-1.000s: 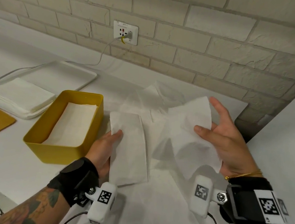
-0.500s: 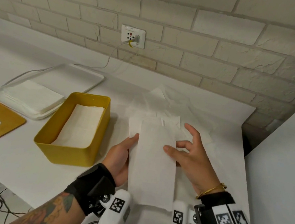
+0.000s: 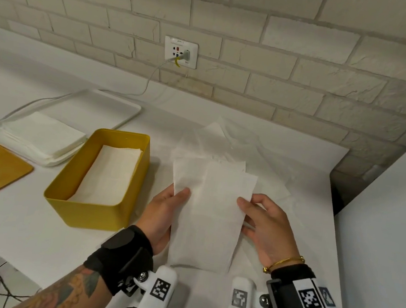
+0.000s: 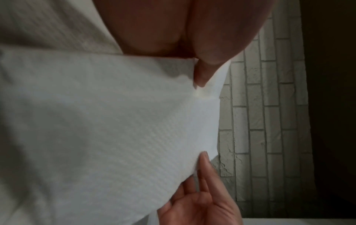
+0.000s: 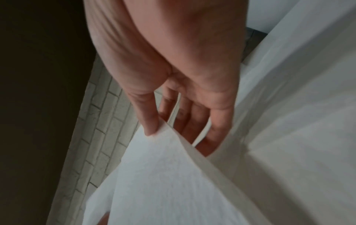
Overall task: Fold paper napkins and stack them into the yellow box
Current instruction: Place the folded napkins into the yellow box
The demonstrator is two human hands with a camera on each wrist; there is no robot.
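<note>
Napkin (image 3: 209, 212) pinched between both hands, thumbs on top.

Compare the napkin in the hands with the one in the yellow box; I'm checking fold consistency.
The held napkin is pinched at its edges by the left hand and right hand, above the table; the boxed napkin lies flat inside the yellow box. The held one shows offset layers at its top; the boxed one looks even. Both are white, long rectangles.

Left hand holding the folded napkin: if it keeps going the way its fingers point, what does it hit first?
Probably the loose napkins lying beyond the folded napkin that the left hand pinches, then the brick wall. The yellow box sits off to its left. Height above the table is unclear.
</note>
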